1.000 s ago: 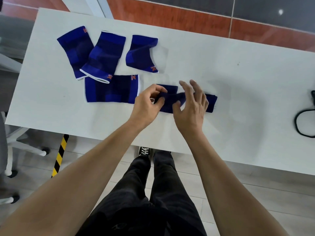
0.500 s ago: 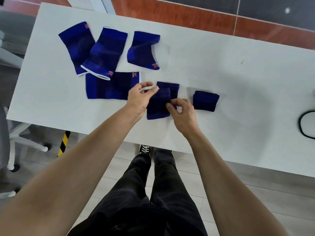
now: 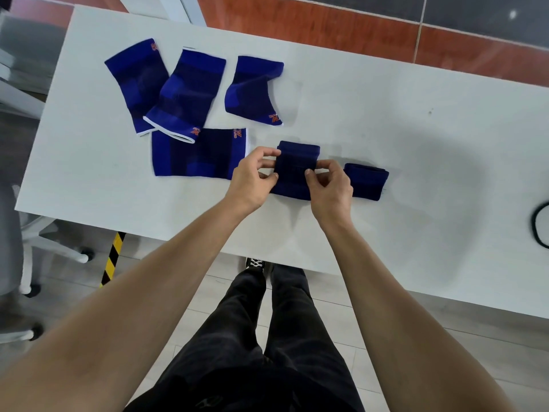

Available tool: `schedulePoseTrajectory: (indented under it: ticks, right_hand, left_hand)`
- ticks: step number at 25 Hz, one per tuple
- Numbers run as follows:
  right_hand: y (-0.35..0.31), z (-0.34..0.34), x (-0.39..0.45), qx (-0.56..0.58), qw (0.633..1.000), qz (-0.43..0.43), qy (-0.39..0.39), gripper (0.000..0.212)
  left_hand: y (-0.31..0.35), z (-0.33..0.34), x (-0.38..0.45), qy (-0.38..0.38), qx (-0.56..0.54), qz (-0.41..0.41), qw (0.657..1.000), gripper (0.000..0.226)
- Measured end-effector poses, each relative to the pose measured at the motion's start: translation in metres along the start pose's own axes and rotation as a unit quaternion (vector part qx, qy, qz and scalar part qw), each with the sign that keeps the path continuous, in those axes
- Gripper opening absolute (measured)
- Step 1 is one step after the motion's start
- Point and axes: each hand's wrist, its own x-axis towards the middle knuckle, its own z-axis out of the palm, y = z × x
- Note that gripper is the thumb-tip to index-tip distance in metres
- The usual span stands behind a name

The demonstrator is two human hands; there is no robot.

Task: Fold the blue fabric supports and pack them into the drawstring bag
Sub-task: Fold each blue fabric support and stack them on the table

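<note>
Left hand [image 3: 252,179] and right hand [image 3: 329,185] pinch opposite edges of a blue support [image 3: 294,171] at table [image 3: 416,144] centre (folded one [image 3: 367,181] at 3 o'clock). Align edges squarely before pressing the crease flat; no bag visible.

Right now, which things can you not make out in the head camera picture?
- Drawstring bag: none in the head view.
- Black looped cable: cut off by the right edge.
- Dark blue fabric support being folded: its sides hidden by the left hand and right hand.
- Orange logos: too small to read.
</note>
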Motion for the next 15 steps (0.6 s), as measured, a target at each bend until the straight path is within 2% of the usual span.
schedulePoseTrajectory:
  ticks: [5,11,15]
  right_hand:
    - [0.006,0.005,0.006,-0.036,0.999,0.007,0.017,0.014]
    - [0.01,0.012,0.005,-0.057,0.998,-0.014,0.038,0.013]
    - [0.009,0.016,0.008,-0.077,0.996,-0.015,0.039,0.014]
  left_hand:
    - [-0.007,0.006,0.002,-0.01,0.078,0.014,0.997,0.038]
    - [-0.012,0.016,0.004,0.026,0.103,0.049,0.993,0.04]
    - [-0.018,0.016,0.003,0.045,0.076,0.034,0.995,0.04]
